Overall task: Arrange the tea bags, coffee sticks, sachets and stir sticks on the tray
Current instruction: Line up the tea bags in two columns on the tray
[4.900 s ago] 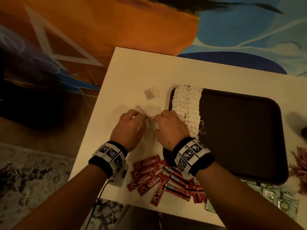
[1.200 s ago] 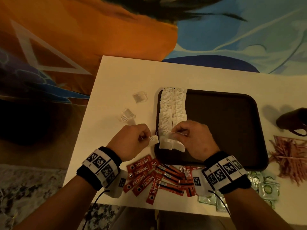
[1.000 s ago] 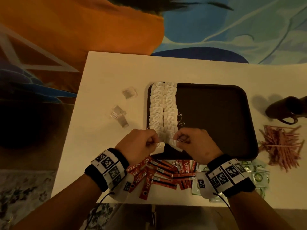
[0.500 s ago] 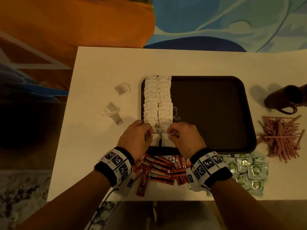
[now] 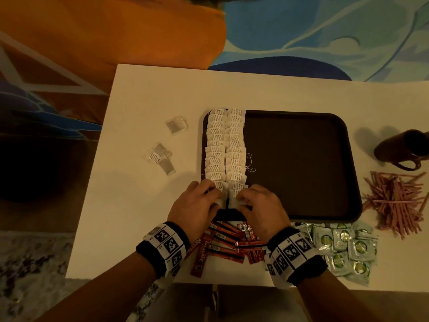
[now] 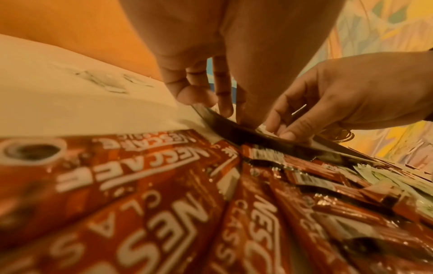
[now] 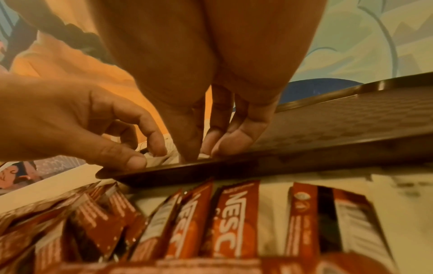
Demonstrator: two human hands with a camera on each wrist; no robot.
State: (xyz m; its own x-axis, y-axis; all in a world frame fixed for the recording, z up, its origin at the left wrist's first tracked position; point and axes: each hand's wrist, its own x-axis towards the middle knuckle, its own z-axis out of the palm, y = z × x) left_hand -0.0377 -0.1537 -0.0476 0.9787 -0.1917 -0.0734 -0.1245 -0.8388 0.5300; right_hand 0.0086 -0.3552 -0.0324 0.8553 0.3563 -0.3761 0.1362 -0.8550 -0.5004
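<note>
My left hand (image 5: 197, 205) and right hand (image 5: 260, 205) each pinch a tea bag (image 5: 234, 196) at the tray's (image 5: 301, 159) near-left end (two rows there); Nescafé coffee sticks (image 5: 222, 242) lie beneath my wrists.

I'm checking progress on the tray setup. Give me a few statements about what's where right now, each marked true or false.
1. Two columns of tea bags lie along the tray's left side. True.
2. The coffee sticks are on the tray. False: they lie on the table, by its near edge.
3. The stir sticks lie right of the tray. True.
4. The left hand rests by the green sachets. False: both it and the right hand are at the columns' near end.
</note>
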